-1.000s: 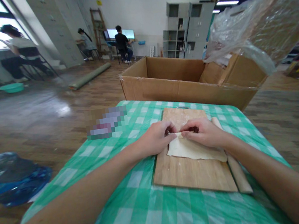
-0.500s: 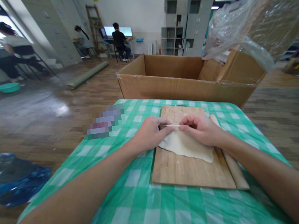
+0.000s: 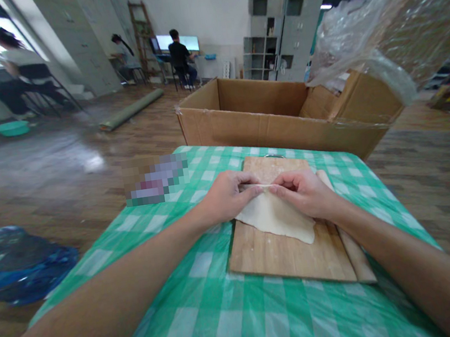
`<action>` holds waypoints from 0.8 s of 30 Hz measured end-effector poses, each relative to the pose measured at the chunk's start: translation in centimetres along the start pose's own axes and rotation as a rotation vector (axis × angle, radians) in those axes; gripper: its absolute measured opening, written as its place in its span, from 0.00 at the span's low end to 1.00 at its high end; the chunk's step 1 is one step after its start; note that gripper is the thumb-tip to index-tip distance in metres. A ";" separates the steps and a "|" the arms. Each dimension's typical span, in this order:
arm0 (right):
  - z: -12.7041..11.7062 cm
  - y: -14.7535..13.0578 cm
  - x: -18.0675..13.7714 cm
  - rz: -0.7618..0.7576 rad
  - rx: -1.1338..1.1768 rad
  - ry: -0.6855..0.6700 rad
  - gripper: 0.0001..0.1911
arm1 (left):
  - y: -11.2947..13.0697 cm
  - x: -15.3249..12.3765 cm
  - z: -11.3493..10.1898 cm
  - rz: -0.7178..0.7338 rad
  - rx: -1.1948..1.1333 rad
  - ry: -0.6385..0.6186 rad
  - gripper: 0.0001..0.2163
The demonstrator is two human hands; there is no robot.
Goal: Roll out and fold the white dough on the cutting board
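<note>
A thin, pale sheet of dough (image 3: 276,217) lies over the wooden cutting board (image 3: 289,268), its far edge pinched up between my two hands. My left hand (image 3: 235,194) grips that edge from the left with thumb and fingers. Close beside it, my right hand (image 3: 306,191) pinches the same edge from the right. The near edge of the dough is uneven and hangs down toward the board. Along the board's right side lies a wooden rolling pin (image 3: 355,253), partly covered by my right wrist. White flour dusts the far end of the board.
A green and white checked cloth (image 3: 196,317) covers the table. Behind it stands a large open cardboard box (image 3: 252,123) with plastic wrapping (image 3: 389,28). A blurred-out item (image 3: 157,181) is at the table's left edge. A blue plastic bag (image 3: 17,270) lies on the floor. Several people sit farther back.
The dough's lower right corner has shifted slightly left. Both hands keep their pinch on the far edge, nearly in the same place. The camera view has moved slightly.
</note>
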State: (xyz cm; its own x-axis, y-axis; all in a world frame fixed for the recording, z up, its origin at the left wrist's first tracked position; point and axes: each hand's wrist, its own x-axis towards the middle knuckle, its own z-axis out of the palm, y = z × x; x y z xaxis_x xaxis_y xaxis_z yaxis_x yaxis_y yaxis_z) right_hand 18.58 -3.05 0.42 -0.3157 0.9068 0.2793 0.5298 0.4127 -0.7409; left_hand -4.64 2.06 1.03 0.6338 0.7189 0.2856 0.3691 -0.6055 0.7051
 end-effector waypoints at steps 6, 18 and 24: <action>0.1 -0.6 0.0 -0.062 -0.036 -0.025 0.12 | 0.3 -0.1 -0.3 0.021 -0.028 -0.117 0.12; -1.4 -0.1 0.4 0.172 0.130 -0.073 0.15 | -0.5 0.4 -0.7 -0.071 -0.113 -0.058 0.14; -1.2 -0.2 0.5 0.059 0.025 -0.122 0.16 | 0.5 0.0 -0.2 -0.040 -0.129 -0.137 0.13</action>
State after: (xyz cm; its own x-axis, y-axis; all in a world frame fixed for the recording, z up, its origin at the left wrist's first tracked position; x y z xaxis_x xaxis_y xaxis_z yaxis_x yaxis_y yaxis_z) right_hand 19.29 -2.60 1.49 -0.3788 0.9117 0.1593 0.5314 0.3552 -0.7691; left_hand -4.58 1.88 1.52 0.7101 0.6830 0.1712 0.3109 -0.5224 0.7940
